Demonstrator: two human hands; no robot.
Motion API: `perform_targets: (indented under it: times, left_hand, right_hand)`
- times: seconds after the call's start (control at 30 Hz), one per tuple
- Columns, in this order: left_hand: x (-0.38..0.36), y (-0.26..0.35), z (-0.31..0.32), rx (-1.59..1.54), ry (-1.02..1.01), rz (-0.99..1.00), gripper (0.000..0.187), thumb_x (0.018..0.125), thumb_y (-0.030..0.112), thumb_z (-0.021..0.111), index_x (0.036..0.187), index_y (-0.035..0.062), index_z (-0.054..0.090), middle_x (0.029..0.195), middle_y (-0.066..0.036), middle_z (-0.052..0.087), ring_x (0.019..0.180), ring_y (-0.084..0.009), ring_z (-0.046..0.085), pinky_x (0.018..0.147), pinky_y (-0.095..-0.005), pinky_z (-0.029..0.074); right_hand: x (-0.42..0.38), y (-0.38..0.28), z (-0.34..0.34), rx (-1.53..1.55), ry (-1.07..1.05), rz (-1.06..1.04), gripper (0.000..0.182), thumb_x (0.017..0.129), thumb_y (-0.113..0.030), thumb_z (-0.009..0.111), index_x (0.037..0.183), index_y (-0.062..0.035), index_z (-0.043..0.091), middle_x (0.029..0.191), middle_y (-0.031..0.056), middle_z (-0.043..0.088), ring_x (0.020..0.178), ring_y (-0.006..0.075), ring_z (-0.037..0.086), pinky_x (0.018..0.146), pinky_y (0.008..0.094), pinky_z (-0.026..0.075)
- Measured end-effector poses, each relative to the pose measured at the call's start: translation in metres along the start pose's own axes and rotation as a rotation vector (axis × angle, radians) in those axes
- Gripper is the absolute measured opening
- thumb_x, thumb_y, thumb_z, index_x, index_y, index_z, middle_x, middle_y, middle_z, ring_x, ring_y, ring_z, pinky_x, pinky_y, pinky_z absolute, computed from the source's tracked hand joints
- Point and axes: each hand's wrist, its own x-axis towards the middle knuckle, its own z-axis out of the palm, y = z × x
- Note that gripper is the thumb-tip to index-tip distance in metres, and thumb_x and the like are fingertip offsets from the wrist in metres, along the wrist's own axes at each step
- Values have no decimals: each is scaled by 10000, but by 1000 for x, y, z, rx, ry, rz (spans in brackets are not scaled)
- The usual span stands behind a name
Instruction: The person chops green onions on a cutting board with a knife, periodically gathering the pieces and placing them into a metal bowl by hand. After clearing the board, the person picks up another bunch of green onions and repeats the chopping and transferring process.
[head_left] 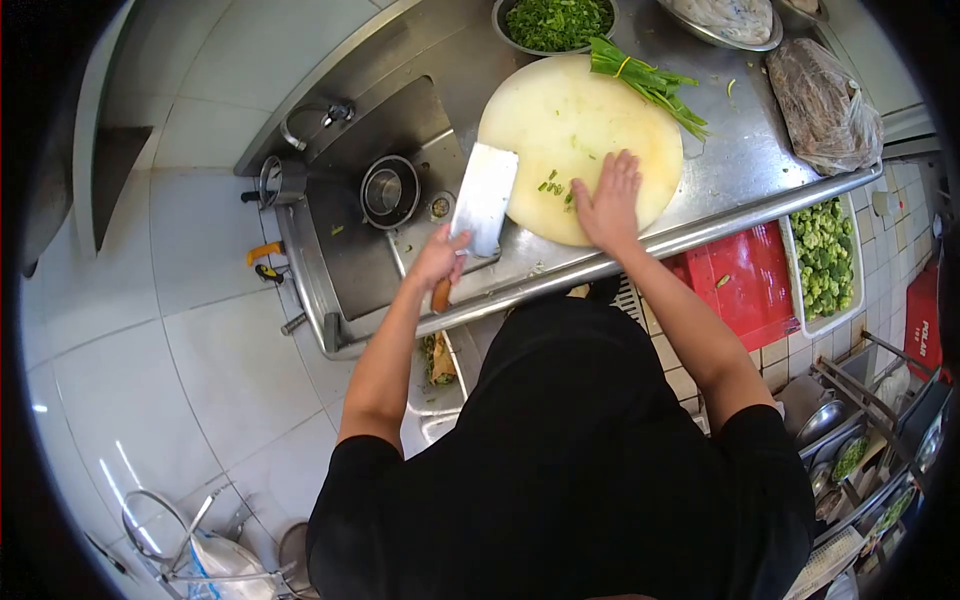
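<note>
My left hand (438, 260) grips the wooden handle of a cleaver (485, 195), with the thumb near the base of the blade. The broad blade points away from me, over the left edge of a round, pale cutting board (540, 110) and the sink's side. On the board's right front part, my right hand (610, 203) lies flat with fingers stretched out, holding nothing visible. Small cut green pieces (553, 187) lie just left of its fingers. A bundle of long green leaves (655, 82), tied with a yellow band, rests across the board's far right edge.
Left of the board is a steel sink (375, 125) with a pot (390, 192) and a faucet (325, 115). A bowl of chopped greens (558, 22) and a bagged brown item (825, 105) stand on the counter. Below are a red container (745, 285) and a broccoli tray (825, 262).
</note>
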Motion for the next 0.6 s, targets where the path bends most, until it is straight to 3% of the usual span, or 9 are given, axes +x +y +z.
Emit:
perform_targets:
  times: [0.13, 0.27, 0.37, 0.47, 0.53, 0.6]
  left_hand:
    - [-6, -3, 67, -13, -87, -45, 314, 1022, 308, 550, 1251, 111, 463, 601, -17, 477, 369, -116, 438, 324, -277, 388]
    - [3, 12, 129, -84, -130, 64, 206, 1035, 217, 494, 1189, 87, 450, 629, -33, 477, 366, -136, 457, 329, -297, 406]
    - [11, 51, 116, -80, -186, 93, 203, 1033, 215, 503, 1173, 81, 444, 627, -26, 478, 377, -137, 460, 346, -298, 400]
    - [27, 100, 93, 26, -145, 249, 187, 1030, 201, 503, 1158, 78, 443, 628, -19, 479, 395, -134, 464, 364, -300, 397]
    - [39, 144, 77, 51, -59, 397, 157, 1014, 165, 489, 1116, 53, 448, 618, -48, 507, 393, -160, 494, 369, -333, 420]
    - [33, 192, 59, 139, 12, 461, 170, 1011, 160, 502, 1138, 61, 449, 620, -24, 491, 417, -137, 483, 381, -304, 412]
  right_hand:
    - [-2, -37, 22, 232, -15, -3, 787, 1007, -472, 426, 1476, 130, 233, 1557, 344, 195, 1478, 470, 121, 1216, 510, 73]
    - [11, -45, 36, 452, 89, 21, 699, 1016, -391, 433, 1465, 120, 277, 1538, 346, 246, 1464, 480, 170, 1210, 517, 106]
    - [47, -58, 22, 511, 208, 4, 638, 1006, -315, 461, 1453, 113, 307, 1526, 352, 266, 1450, 493, 198, 1202, 528, 129]
    - [108, -89, -2, 520, 322, -76, 618, 998, -278, 469, 1450, 112, 311, 1515, 362, 276, 1441, 507, 206, 1197, 540, 142]
    - [164, -108, -12, 441, 381, -123, 608, 1001, -284, 445, 1447, 108, 315, 1511, 351, 294, 1440, 508, 209, 1193, 548, 150]
    - [213, -122, -27, 440, 400, -92, 606, 1002, -291, 435, 1447, 103, 318, 1512, 339, 303, 1441, 506, 209, 1191, 556, 151]
